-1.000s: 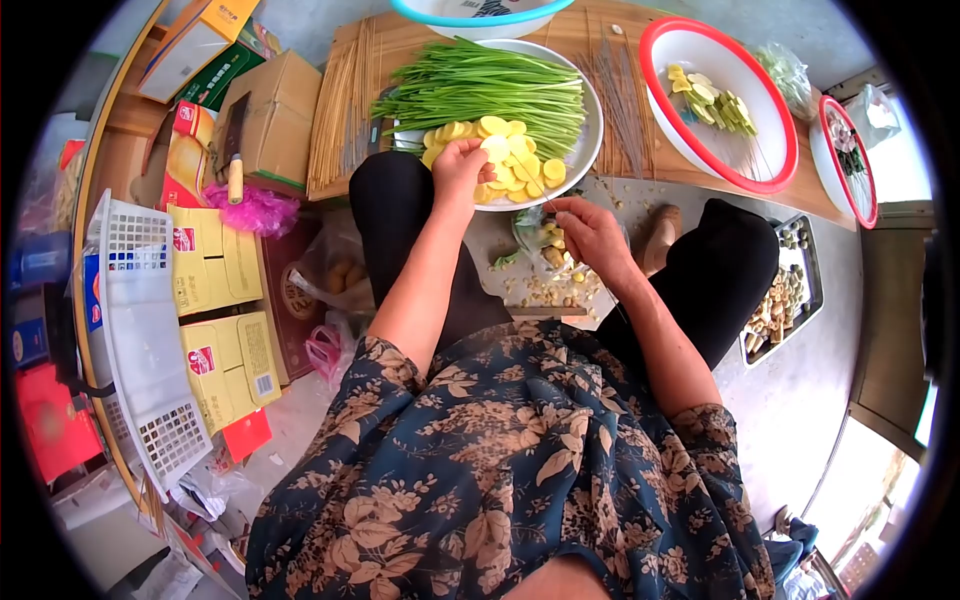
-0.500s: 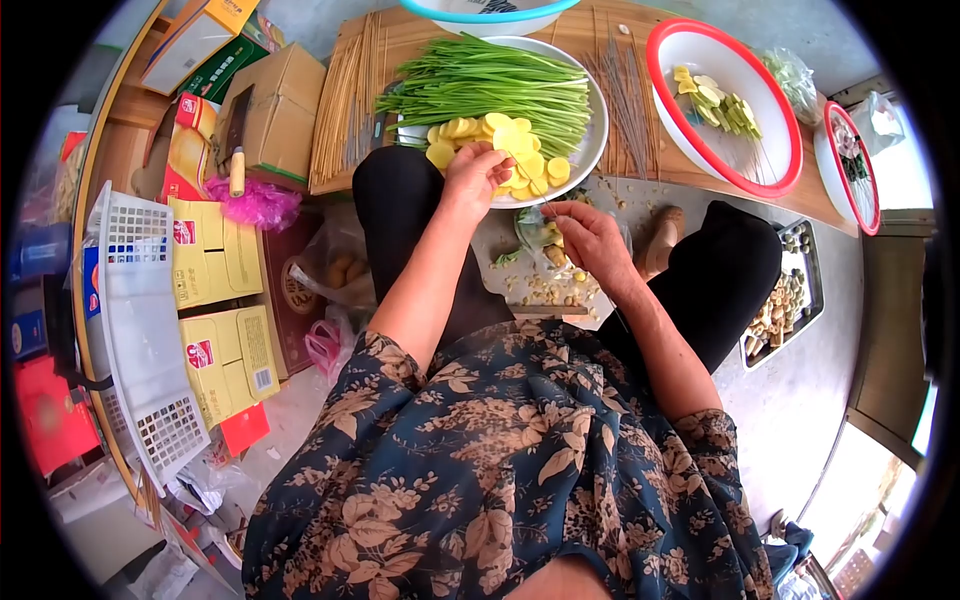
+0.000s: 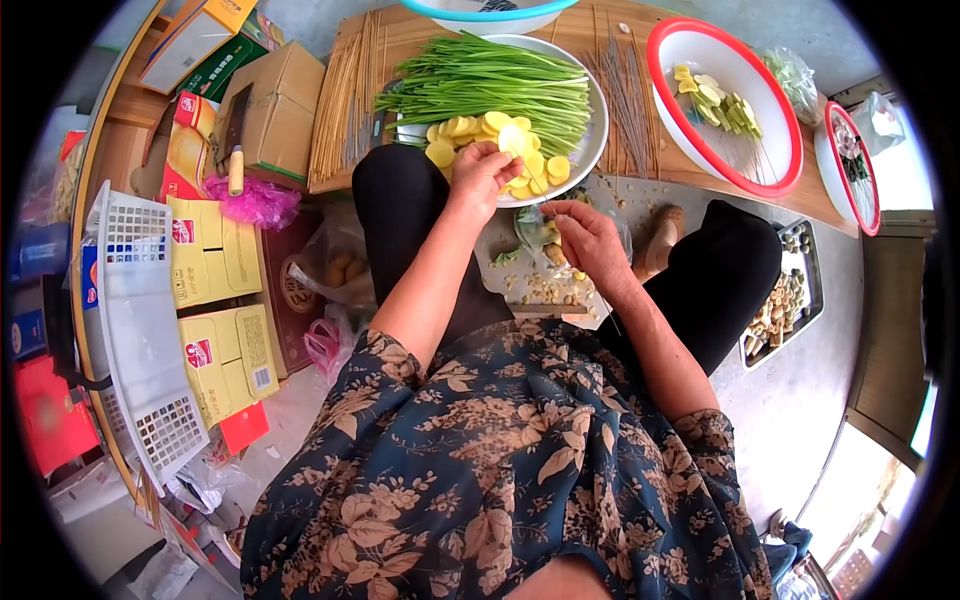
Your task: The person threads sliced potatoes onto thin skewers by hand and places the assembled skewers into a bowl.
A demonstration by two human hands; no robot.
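Observation:
My left hand (image 3: 480,176) is closed at the near edge of a round white tray (image 3: 597,130), pinching a yellow slice (image 3: 513,140). Several more yellow slices (image 3: 465,128) lie in the tray, beside a heap of long green stalks (image 3: 490,85). Right of it, my right hand (image 3: 588,236) is pinched round a thin skewer (image 3: 546,207), whose tip points up and left toward the slices. Below the hands, a clear plastic bag (image 3: 545,235) with food pieces stands on the floor.
Bamboo skewers (image 3: 345,100) and dark skewers (image 3: 625,100) lie on the wooden table (image 3: 400,30). A red-rimmed bowl (image 3: 788,150) holds skewered slices. A tray of pieces (image 3: 780,300) rests on the floor at right. Cartons (image 3: 285,110) and a white plastic basket (image 3: 150,330) stand at left.
My left hand has shifted slightly right and down, with a slice now in its fingertips. My right hand has barely moved and still pinches the skewer. The view has shifted slightly.

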